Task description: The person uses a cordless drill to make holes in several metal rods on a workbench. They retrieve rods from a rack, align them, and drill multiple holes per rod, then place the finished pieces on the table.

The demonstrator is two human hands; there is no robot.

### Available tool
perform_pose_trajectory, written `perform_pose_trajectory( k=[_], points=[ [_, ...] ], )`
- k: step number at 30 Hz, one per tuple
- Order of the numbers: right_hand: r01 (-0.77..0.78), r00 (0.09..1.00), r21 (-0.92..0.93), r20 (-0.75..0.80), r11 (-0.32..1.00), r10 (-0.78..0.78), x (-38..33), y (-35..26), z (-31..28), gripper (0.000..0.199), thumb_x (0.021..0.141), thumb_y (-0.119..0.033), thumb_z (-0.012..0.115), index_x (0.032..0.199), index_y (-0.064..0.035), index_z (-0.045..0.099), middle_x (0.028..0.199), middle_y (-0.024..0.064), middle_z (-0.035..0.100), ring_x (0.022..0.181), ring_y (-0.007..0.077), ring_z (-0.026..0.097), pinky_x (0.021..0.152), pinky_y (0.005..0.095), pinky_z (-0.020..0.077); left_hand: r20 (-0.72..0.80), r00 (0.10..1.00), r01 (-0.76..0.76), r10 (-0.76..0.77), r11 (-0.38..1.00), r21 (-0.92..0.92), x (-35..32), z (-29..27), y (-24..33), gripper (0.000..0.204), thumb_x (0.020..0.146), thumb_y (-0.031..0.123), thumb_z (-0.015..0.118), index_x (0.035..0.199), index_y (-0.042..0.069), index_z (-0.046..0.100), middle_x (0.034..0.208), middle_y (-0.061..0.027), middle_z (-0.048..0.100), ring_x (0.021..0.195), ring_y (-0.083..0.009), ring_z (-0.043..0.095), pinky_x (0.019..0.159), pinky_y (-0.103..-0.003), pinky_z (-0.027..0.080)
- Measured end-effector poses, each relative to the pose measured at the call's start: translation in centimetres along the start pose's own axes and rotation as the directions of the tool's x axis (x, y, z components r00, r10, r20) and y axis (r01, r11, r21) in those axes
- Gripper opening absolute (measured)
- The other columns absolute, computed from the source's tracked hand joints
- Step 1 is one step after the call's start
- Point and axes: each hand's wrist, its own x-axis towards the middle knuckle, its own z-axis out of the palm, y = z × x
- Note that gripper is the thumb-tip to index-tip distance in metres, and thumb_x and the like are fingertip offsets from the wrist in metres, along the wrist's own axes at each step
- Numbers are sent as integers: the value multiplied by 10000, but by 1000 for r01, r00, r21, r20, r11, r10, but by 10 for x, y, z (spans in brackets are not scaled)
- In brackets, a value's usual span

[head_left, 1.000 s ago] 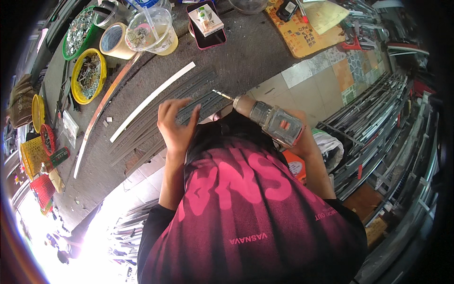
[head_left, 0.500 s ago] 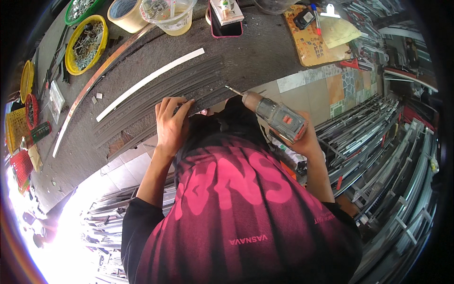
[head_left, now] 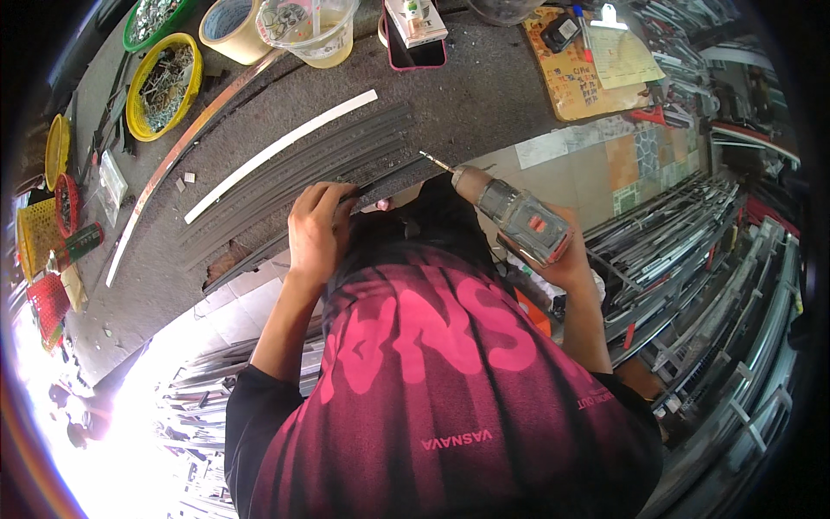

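My right hand [head_left: 566, 255] is closed round the grip of a worn cordless drill [head_left: 517, 214]. Its drill bit [head_left: 437, 161] points to the upper left, over the near edge of the bench and apart from the strips. At that edge, my left hand [head_left: 318, 227] has its fingers curled over a long dark strip [head_left: 391, 180], partly hidden beneath them. Beyond it several dark grey strips [head_left: 298, 177] lie side by side on the bench [head_left: 484, 86]. A white strip [head_left: 281, 156] lies parallel on their far side.
Yellow basket of screws [head_left: 164, 88], tape roll [head_left: 232, 30], plastic cup [head_left: 324, 48] and phone [head_left: 417, 57] stand along the far side. A clipboard [head_left: 575, 99] holding paper and pens lies at the right. Racks of metal profiles [head_left: 666, 229] fill the floor to the right.
The view has shifted slightly. My left hand's fingers have drawn closer together over the dark strip. The drill stays in my right hand, at nearly the same place.
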Motion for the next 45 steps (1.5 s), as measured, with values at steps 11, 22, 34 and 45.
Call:
perform_pose_trajectory(
  k=[11,22,34,45],
  points=[
    [67,998,-137,28,988,-64,5,9,-3,375,889,54,901,1239,16,770,1158,70,833,1040,106,770,890,317,651,76,996,-37,38,999,-7,12,-17,-6,182,958,-22,840,1135,20,839,1098,-150,812,993,-377,783,893,-472,606],
    [136,990,-211,-14,968,-142,1,0,10,415,862,-10,935,1250,25,792,1110,65,843,1027,99,773,885,317,635,-186,971,-88,149,949,304,-1,2,-5,278,906,22,905,1174,81,857,1128,-70,809,1058,-304,750,944,-444,573],
    [213,969,-284,-60,935,-239,-6,-47,22,517,765,-51,945,1239,63,774,1024,155,834,993,129,772,898,345,619,669,568,716,-479,-113,-689,23,45,45,526,1145,339,804,1498,-38,700,1352,-196,816,965,-236,824,818,-364,696],
    [102,994,-311,66,945,-86,-5,-82,25,351,821,-139,890,1062,30,698,902,189,727,780,267,659,785,386,572,851,366,681,-375,-515,-520,22,76,44,538,1167,462,759,1552,93,682,1390,-16,799,1179,-187,791,995,-372,660]
  ],
)
